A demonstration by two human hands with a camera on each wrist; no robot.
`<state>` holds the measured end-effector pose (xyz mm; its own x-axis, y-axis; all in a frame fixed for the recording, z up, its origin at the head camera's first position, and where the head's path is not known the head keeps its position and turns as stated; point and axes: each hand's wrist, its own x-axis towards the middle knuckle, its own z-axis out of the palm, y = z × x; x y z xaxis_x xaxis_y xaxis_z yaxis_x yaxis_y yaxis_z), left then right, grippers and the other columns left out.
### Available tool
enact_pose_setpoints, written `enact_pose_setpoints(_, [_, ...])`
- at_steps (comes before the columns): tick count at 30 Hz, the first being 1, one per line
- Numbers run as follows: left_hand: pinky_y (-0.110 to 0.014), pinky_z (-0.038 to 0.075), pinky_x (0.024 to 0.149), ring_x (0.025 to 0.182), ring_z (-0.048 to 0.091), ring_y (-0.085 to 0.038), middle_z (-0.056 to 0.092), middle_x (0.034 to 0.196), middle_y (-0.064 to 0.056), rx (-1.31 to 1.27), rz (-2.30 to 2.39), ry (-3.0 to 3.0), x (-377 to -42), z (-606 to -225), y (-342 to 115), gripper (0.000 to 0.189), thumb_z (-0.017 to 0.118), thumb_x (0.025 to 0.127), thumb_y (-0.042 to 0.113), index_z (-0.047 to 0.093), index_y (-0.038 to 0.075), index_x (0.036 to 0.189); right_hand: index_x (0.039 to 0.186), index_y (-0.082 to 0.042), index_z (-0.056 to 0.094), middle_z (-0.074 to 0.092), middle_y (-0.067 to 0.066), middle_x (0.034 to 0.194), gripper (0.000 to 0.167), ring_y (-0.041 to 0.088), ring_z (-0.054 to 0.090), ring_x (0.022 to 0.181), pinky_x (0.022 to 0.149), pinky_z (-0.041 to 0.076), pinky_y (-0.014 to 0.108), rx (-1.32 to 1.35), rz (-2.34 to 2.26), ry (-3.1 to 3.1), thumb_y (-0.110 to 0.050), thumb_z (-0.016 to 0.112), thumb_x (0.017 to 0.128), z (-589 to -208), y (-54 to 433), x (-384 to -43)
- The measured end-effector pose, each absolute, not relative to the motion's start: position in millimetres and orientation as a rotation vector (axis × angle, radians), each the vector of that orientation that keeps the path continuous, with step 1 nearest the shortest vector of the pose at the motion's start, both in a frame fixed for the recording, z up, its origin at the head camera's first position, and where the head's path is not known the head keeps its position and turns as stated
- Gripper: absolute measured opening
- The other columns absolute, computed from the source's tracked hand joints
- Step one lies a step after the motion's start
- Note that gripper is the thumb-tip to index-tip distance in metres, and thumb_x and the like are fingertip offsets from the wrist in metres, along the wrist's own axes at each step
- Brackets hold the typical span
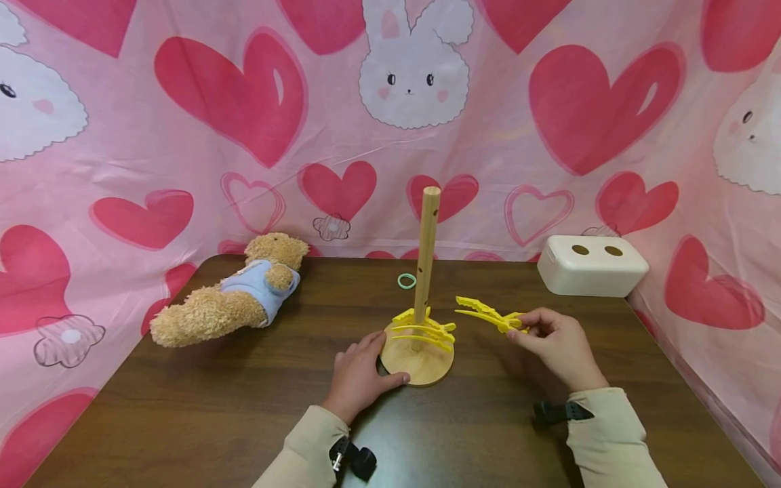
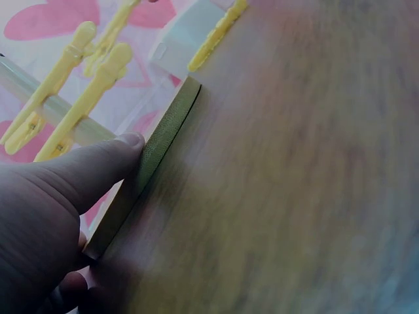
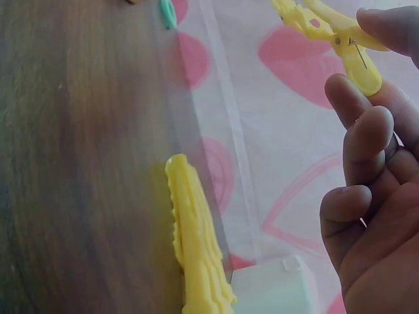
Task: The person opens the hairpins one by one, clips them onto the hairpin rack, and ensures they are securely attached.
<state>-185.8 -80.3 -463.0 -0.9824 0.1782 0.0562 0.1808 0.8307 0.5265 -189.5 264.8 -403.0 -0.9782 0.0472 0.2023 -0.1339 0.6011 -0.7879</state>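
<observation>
A round-based wooden stand (image 1: 430, 230) with an upright pole is on the table. My left hand (image 1: 360, 379) holds the base (image 2: 163, 131) by its near-left rim, thumb along the edge. Yellow alligator hair clips (image 1: 427, 332) sit around the lower pole, just above the base. My right hand (image 1: 558, 346) pinches the handle end of another yellow hair clip (image 3: 353, 46) between thumb and fingers. Its jaws are spread and point left at the pole, a short gap away. In the right wrist view, a ridged yellow piece (image 3: 196, 242) lies on the table.
A plush bear (image 1: 238, 291) in a blue shirt lies at the left of the dark wooden table (image 1: 274, 407). Behind the pole is a small green ring (image 1: 406, 280). At the back right stands a white box (image 1: 592, 274) with two round holes, near the pink heart-print cloth (image 1: 500, 149).
</observation>
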Motion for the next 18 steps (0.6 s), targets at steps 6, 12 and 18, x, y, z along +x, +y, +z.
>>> enact_pose_setpoints(6, [-0.050,0.037,0.094,0.124,0.052,-0.031,0.050,0.149,-0.006,-0.300,-0.862,-3.019,-186,-462,-81,0.095,0.079,0.074,0.065,0.052,0.012,0.147,0.102,-0.004,0.075,0.070,0.010,0.090,0.029,0.021,0.054,0.074,0.060,0.049,0.026,0.107,1.325,-2.597,-0.024,0.084,0.084,-398,261,-186])
enact_pose_setpoints(12, [-0.050,0.038,0.092,0.121,0.053,-0.030,0.051,0.149,-0.005,-0.350,-0.810,-3.024,-185,-462,-81,0.093,0.078,0.075,0.066,0.052,0.012,0.147,0.101,-0.005,0.075,0.070,0.009,0.089,0.027,0.021,0.054,0.073,0.060,0.049,0.026,0.144,1.344,-2.577,-0.023,0.084,0.083,-393,257,-184])
enact_pose_setpoints(18, [-0.052,0.038,0.092,0.123,0.055,-0.031,0.050,0.149,-0.006,-0.385,-0.803,-3.013,-185,-461,-82,0.093,0.077,0.076,0.066,0.052,0.011,0.147,0.099,-0.007,0.075,0.068,0.007,0.083,0.024,0.021,0.054,0.069,0.057,0.047,0.027,0.209,1.368,-2.547,-0.022,0.084,0.083,-392,250,-183])
